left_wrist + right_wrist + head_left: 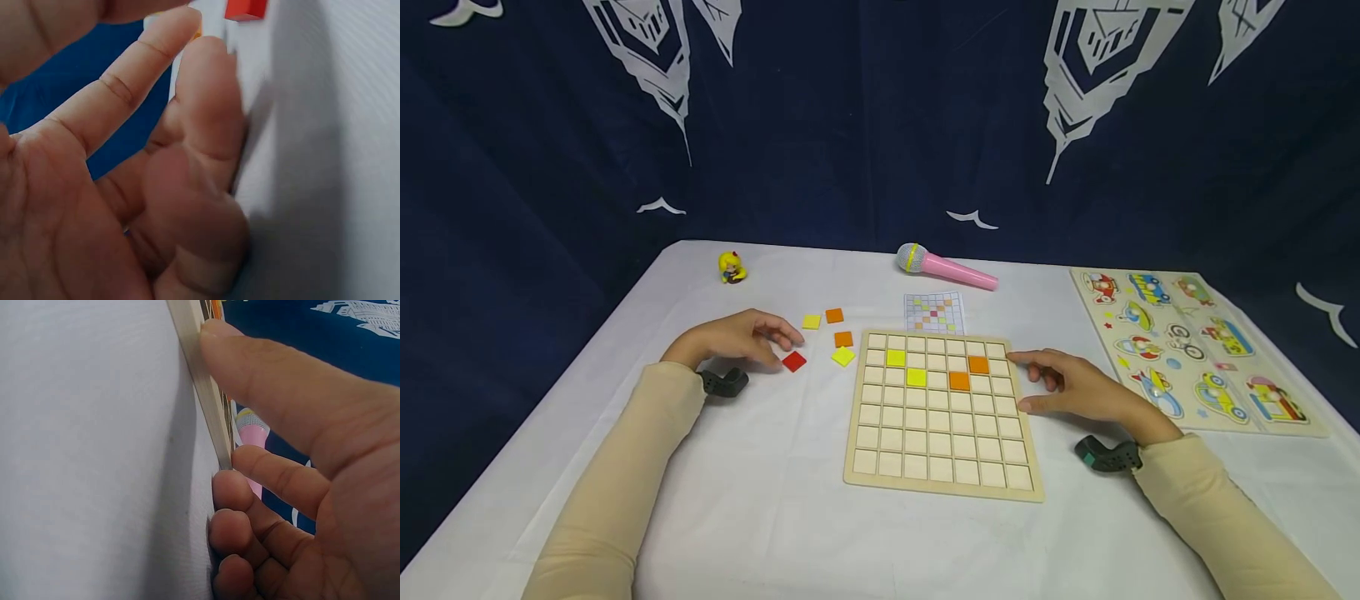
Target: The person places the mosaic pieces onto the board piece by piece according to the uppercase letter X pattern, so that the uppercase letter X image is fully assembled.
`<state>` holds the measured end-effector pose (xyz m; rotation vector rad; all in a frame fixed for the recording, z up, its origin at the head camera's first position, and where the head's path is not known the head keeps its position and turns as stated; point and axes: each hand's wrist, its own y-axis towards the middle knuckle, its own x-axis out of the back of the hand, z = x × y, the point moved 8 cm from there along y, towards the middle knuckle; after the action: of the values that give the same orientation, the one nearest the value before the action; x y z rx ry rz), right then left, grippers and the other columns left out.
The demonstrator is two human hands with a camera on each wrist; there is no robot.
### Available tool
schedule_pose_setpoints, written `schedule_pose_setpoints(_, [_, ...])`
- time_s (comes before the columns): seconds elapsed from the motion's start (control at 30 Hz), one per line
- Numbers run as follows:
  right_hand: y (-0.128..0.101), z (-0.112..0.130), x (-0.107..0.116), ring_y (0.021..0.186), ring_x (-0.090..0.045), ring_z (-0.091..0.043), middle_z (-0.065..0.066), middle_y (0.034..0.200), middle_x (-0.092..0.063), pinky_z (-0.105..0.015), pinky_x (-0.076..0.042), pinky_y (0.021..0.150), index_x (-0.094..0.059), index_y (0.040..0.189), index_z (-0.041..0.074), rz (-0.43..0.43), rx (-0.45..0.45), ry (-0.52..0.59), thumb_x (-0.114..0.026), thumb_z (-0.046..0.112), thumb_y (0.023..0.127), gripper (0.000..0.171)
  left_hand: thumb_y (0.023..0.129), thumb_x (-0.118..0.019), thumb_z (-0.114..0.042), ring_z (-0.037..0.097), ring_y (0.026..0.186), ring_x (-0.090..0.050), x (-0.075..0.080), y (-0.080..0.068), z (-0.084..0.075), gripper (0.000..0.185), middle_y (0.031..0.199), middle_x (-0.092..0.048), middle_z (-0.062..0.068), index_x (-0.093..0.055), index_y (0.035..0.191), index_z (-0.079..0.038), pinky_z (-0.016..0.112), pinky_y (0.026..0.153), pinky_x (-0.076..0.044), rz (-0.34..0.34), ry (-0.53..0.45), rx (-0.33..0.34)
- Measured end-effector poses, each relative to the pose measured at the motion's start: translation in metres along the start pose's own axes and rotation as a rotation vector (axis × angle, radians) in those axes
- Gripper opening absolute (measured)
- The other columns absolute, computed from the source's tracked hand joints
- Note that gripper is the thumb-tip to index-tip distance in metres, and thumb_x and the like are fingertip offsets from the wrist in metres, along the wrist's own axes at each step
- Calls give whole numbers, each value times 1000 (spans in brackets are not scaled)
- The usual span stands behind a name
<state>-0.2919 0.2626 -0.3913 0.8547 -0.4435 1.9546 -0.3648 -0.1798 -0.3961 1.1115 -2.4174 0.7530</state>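
Observation:
My left hand (748, 335) is low over the cloth with bent, relaxed fingers, right beside a red square tile (793, 361). Nothing is between its fingers in the left wrist view, where the red tile (245, 9) shows at the top edge. Thumb and index fingertip of my right hand (1071, 385) rest at the right edge of a wooden grid board (943, 493). Two yellow tiles (896, 357) and two orange tiles (959, 381) sit in the board's upper cells. Loose yellow tiles (812, 322) and orange tiles (834, 316) lie between the left hand and the board.
A small pattern card (933, 313) touches the board's far edge, with a pink toy microphone (951, 268) behind it. At the far left stands a yellow-haired figurine (732, 267). A picture puzzle board (1210, 350) lies on the right, close to the right forearm.

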Motion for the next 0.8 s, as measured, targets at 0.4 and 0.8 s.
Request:
schedule_pose_setpoints(0.4, [1,0,0,84,-46,-15,-4,103,-52,-28,-40,73,-58,147,-8,1,-6,1,-89,11,90,68,85,-84,-5,18,74,-47,-1,3,4,42,96,-58,5,-75,126,0,25,66,-38,-49,60,10])
schedule_pose_setpoints(0.8, [-1,2,1,83,-46,-14,-4,102,-53,-27,-40,72,-59,146,-9,-5,15,-6,-89,9,89,66,86,-86,-7,18,83,-47,-1,4,5,35,80,-47,-1,-75,118,0,26,71,-36,-70,49,15])
